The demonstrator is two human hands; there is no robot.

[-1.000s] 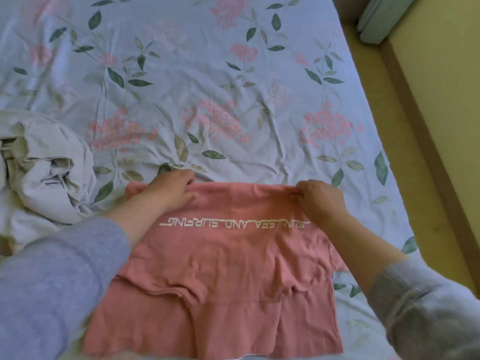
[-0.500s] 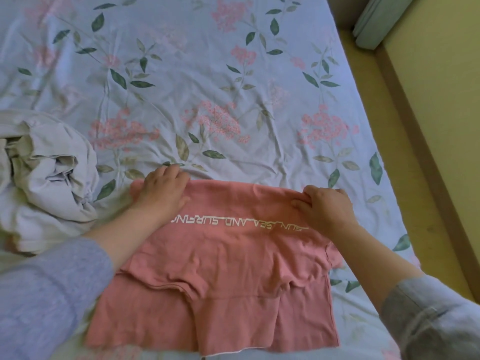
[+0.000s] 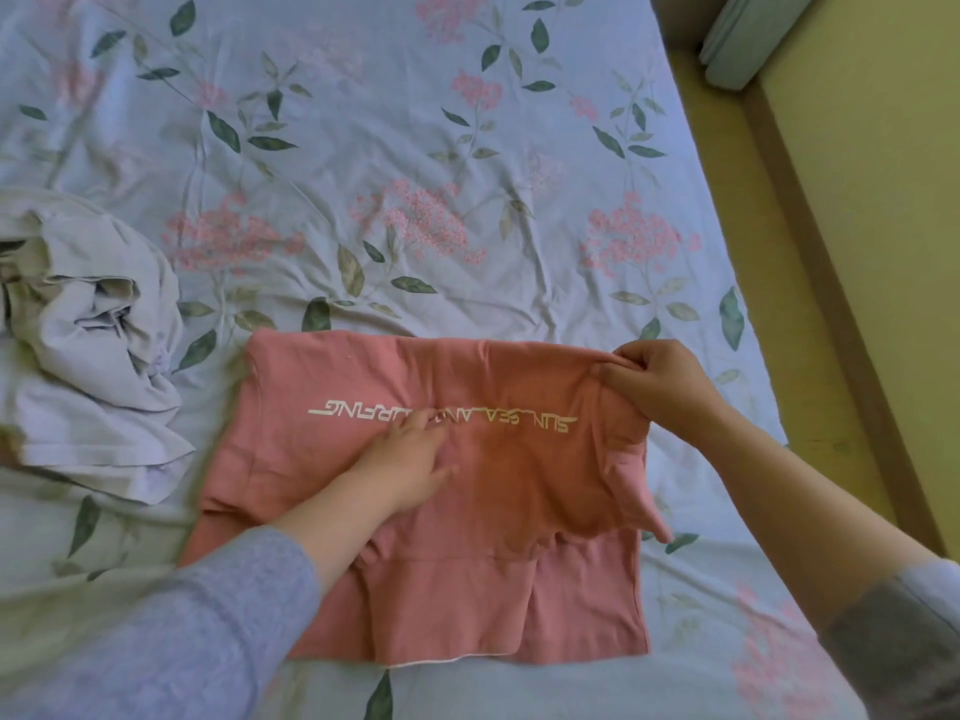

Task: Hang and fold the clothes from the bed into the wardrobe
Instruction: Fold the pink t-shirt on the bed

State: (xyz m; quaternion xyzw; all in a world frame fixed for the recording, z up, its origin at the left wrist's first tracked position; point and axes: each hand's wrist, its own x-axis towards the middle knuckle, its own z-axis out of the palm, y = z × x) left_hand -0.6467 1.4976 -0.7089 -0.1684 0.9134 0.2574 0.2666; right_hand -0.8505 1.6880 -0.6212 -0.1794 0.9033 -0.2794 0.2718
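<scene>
A salmon-pink T-shirt (image 3: 524, 475) with a line of pale lettering lies partly folded on the bed, close to me. My left hand (image 3: 410, 459) lies flat on its middle, fingers straight, just below the lettering. My right hand (image 3: 660, 387) pinches the shirt's far right corner and lifts that edge a little off the sheet. The shirt's lower layers stick out toward me under the folded top part.
The bed (image 3: 415, 174) has a pale blue sheet with pink flowers and green leaves. A crumpled pale lilac garment (image 3: 88, 356) sits at the left. The bed's right edge meets a yellow floor (image 3: 872, 226); a pale green object (image 3: 748, 39) lies at the top right.
My left hand let go of the shirt's far left corner and moved to its middle, now pressing flat. My right hand kept its pinch on the right corner and raised it slightly.
</scene>
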